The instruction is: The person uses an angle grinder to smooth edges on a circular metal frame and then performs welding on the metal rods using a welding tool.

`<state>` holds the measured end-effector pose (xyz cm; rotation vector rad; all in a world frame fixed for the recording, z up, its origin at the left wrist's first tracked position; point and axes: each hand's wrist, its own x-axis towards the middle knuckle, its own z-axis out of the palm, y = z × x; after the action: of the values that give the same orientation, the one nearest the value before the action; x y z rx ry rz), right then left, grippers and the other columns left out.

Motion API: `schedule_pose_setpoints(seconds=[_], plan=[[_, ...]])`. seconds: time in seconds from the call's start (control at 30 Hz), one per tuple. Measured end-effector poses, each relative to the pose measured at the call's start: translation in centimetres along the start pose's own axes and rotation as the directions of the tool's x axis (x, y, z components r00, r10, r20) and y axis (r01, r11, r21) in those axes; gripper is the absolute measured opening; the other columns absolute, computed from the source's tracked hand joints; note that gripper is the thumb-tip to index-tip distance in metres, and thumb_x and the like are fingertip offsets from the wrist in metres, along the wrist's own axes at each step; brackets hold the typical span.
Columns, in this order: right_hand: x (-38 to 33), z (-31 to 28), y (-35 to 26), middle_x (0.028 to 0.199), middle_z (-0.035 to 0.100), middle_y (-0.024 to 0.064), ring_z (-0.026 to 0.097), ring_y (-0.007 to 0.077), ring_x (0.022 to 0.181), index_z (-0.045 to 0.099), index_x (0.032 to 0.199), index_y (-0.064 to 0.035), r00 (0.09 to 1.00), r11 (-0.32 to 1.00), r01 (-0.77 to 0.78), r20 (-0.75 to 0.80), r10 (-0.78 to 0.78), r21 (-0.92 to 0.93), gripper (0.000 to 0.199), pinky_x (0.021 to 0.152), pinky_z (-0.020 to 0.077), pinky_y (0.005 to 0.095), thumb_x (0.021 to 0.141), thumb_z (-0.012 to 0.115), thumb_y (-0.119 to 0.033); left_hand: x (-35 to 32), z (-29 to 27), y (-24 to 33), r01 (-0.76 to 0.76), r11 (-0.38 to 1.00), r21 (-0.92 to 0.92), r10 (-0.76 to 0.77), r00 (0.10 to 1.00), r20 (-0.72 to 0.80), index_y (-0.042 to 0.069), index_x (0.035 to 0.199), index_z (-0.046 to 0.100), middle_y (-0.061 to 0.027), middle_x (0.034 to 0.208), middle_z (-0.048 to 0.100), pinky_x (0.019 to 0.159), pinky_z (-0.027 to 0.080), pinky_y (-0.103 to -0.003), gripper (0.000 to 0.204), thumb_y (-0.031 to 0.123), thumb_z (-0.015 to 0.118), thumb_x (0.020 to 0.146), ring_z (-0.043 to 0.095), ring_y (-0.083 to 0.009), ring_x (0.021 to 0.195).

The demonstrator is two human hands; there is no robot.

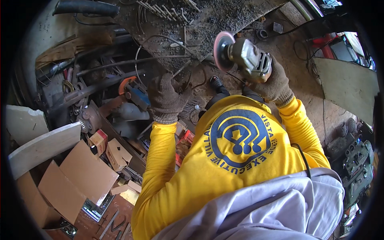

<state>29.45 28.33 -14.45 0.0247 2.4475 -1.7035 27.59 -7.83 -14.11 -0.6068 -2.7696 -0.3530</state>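
Note:
In my right hand (276,84), in a brown knit glove, is an angle grinder (250,60), held by the rear of its body. Its reddish disc (224,52) faces left, beside the front edge of a dark metal worktable (228,20). My left hand (166,98), gloved the same way, is just short of that edge. The thumb stands apart from the other fingers, whose tips are partly hidden. A thin metal rod (181,69) shows just beyond these fingers; contact with it is unclear. Bent wire (150,38) loops across the tabletop.
Dark grit and several metal rods (166,12) lie on the table. Left stand scrap metal, a blue-and-orange tool (138,96) and open cardboard boxes (88,172). A pale board (346,84) and a dark green case (358,172) are at right. Cables trail over the floor.

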Motion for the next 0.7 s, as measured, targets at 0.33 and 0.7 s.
schedule_pose_setpoints(seconds=[0.33, 0.7], plan=[[-2.4, 3.8, -2.1, 0.128, 0.071, 0.0157, 0.07, 0.0294, 0.118, 0.057, 0.139, -0.0053, 0.995, 0.976, -0.097, 0.017, 0.102, -0.194, 0.087, 0.104, 0.0539, 0.0407, 0.064, 0.097, -0.024, -1.7, 5.0, -0.1, 0.113, 0.991, -0.075, -0.123, 0.981, -0.151, 0.01, 0.115, 0.055, -0.0191, 0.098, 0.062, 0.077, 0.049, -0.056, 0.061, 0.033, 0.089, 0.07, 0.062, -0.0435, 0.088], [-1.4, 5.1, -3.5, 0.125, 0.071, 0.0188, 0.069, 0.038, 0.117, 0.056, 0.139, -0.0076, 0.998, 0.95, -0.059, -0.002, 0.061, -0.306, 0.084, 0.101, 0.0549, 0.045, 0.069, 0.093, -0.038, -0.2, 5.7, 0.4, 0.022, 0.999, -0.025, -0.029, 0.935, -0.353, 0.01, 0.108, 0.058, -0.0169, 0.09, 0.064, 0.07, 0.049, -0.054, 0.053, 0.03, 0.089, 0.07, 0.064, -0.0419, 0.079]])
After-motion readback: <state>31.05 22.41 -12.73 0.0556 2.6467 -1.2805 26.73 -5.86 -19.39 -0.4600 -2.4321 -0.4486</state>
